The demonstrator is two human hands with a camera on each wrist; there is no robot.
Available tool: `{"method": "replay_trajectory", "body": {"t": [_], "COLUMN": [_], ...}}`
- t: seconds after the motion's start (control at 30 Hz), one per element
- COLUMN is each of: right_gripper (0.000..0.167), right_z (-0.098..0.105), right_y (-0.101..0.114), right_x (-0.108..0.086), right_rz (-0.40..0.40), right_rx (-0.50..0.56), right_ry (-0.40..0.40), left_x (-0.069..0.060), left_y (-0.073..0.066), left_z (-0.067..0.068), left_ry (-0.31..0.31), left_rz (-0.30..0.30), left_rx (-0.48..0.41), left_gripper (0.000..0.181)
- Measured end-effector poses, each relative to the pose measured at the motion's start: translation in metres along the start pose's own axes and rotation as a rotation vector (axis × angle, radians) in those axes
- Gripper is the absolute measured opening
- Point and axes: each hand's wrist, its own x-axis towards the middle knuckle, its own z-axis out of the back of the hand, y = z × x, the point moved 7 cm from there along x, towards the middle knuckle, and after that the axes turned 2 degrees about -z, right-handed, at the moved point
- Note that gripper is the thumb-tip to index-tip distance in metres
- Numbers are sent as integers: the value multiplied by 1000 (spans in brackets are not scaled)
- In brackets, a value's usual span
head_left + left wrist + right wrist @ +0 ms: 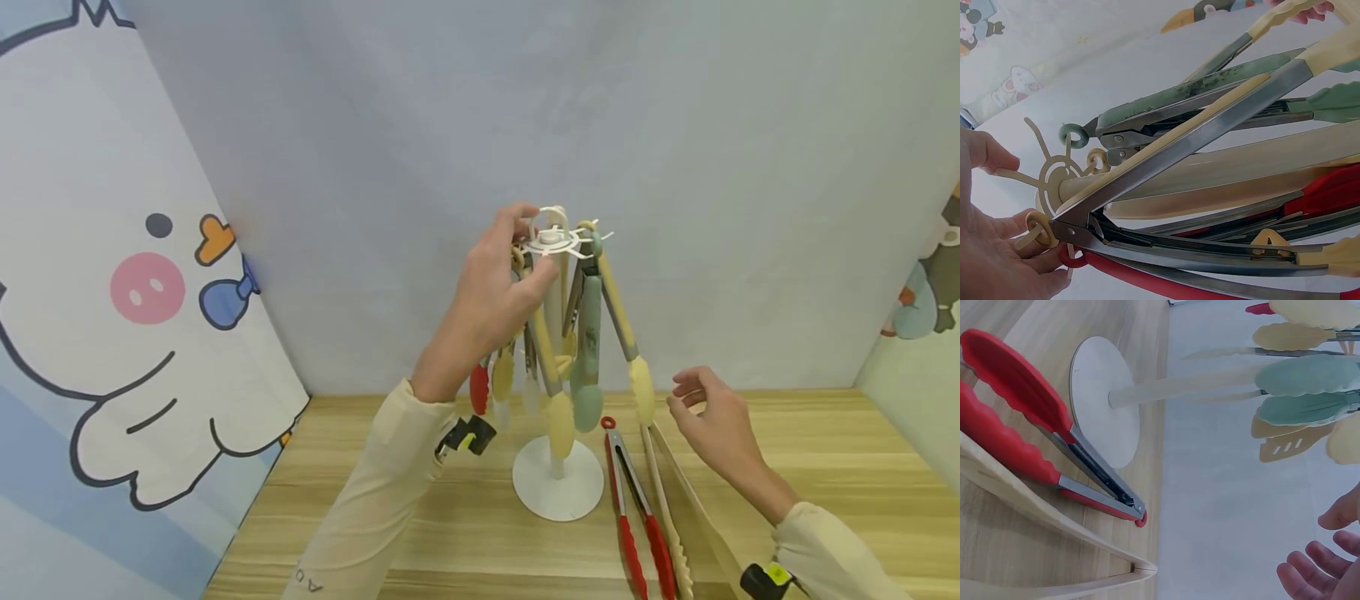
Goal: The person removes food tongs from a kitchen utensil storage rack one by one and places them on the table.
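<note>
A white utensil rack (552,242) with hooks around its top stands on a round white base (558,479). My left hand (498,287) holds the rack's top, thumb and fingers about its hooked ring. From the hooks hang green tongs (590,333), yellow-tipped tongs (1194,137) and red-tipped tongs (1322,187), among others. Beside one hanging pair of yellow tongs (641,387), at the right, my right hand (712,425) hovers with loosely bent fingers and nothing in it. In the right wrist view its fingers (1313,575) are apart from every utensil.
Red tongs (633,512) lie on the wooden table (840,500) right of the base. Next to them lie long wooden tongs (663,492), spread apart and nearer my right forearm. A pale curtain (360,167) stands behind, and a cartoon-printed cloth (90,358) covers the left side.
</note>
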Motion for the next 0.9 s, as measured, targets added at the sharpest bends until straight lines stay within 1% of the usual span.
{"method": "replay_trajectory", "body": {"t": [0.27,0.43,0.73,0.9], "right_gripper": [17,16,18,19], "right_z": [10,18,25,30], "right_y": [8,14,29,41], "right_x": [1,3,5,7], "right_rz": [18,31,48,78], "right_rx": [0,10,39,67], "right_ry": [-43,-62,-84,-107], "left_x": [-1,1,3,4], "left_y": [0,-1,0,0], "left_z": [0,1,2,2], "left_ry": [6,12,31,42], "left_rz": [13,10,12,15], "left_rx": [9,11,9,3], "left_gripper": [52,52,50,49]}}
